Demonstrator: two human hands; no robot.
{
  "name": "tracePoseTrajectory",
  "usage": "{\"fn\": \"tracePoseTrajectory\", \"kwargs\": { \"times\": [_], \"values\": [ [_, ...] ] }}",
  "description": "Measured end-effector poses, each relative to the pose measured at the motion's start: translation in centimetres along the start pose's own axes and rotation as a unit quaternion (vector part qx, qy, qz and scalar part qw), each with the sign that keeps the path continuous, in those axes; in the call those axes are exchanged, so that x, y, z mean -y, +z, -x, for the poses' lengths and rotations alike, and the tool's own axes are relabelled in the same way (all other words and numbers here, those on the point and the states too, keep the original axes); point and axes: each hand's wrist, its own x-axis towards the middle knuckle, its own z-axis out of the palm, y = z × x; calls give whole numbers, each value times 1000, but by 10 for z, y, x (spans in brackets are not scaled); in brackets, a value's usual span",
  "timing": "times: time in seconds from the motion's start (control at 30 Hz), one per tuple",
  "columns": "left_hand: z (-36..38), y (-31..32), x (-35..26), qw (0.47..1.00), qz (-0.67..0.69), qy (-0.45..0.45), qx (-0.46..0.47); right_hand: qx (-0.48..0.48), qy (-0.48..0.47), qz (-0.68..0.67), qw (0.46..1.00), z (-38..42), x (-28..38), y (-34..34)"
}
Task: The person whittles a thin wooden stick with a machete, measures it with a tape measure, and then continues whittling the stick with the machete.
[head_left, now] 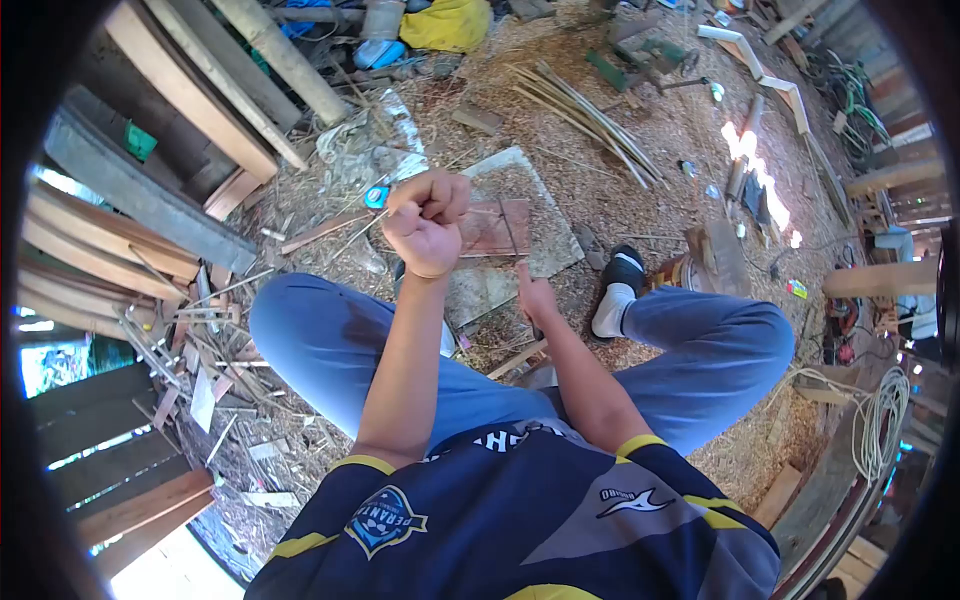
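Note:
My left hand is closed in a fist around a thin pale strip, which sticks out toward the right; most of it is hidden by the fingers. My right hand grips the handle of a knife, its long narrow blade pointing away from me and crossing near the strip. Beneath both lies a reddish wooden board on a pale, worn slab on the ground between my legs. Just beyond the left fist is a blue tape measure.
Wood shavings cover the ground. A bundle of thin sticks lies ahead, with a yellow cloth or bag farther back. Curved timbers lean at the left above scattered offcuts. A coiled cable hangs at the right.

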Motion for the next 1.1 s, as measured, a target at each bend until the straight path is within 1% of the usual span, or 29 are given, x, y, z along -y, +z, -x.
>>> {"fn": "tracePoseTrajectory", "kwargs": {
  "times": [0.03,0.07,0.1,0.17,0.2,0.23,0.27,0.37,0.4,0.47,0.53,0.57,0.67,0.73,0.77,0.83,0.9,0.97,1.07,1.1],
  "values": [
    [2,-2,0,1000,4,-1,-10,16,17,4,1000,7,6,-7],
    [2,-4,1,1000,10,0,-20,-52,-92,9,994,-14,-17,5],
    [2,-5,1,999,16,3,-29,-123,-198,28,972,-34,-41,18],
    [3,-7,0,1000,-7,-4,-27,-228,-300,73,923,-35,-49,27],
    [4,-5,-2,1000,-12,-13,-26,-167,-219,52,960,-44,-54,27],
    [5,-3,-3,999,-15,-22,-25,-105,-134,30,985,-56,-58,22],
    [6,-1,-5,1000,-22,-14,-18,-43,-46,8,998,-66,-65,19],
    [13,-3,-4,999,-31,-8,-8,-31,-55,-2,998,-24,-26,-1],
    [15,-3,-7,999,-42,-12,-15,-67,-119,24,990,-31,-32,3],
    [16,-4,-6,999,-45,-2,-28,-135,-246,73,957,-55,-52,14],
    [21,-7,-8,998,-44,2,-42,-64,-117,27,991,-34,-37,7],
    [21,-11,-9,998,-40,4,-46,-31,-52,1,998,-25,-28,5],
    [19,-19,-12,998,-30,13,-58,-62,-79,63,993,-72,-63,7],
    [21,-21,-15,998,-9,21,-59,-38,-61,45,996,-49,-41,-1],
    [22,-21,-18,998,-6,7,-56,-28,-49,36,998,-35,-29,-5],
    [23,-24,-23,999,1,-15,-48,-68,-91,65,991,-24,-16,0],
    [24,-28,-20,999,8,-9,-42,-84,-145,91,982,-14,6,7],
    [26,-33,-14,999,-3,5,-51,-73,-208,111,969,15,42,10],
    [20,-32,-12,996,-4,18,-90,0,-267,14,964,62,87,13],
    [18,-32,-11,994,-3,22,-107,3,-287,10,958,74,97,15]
  ]
}}
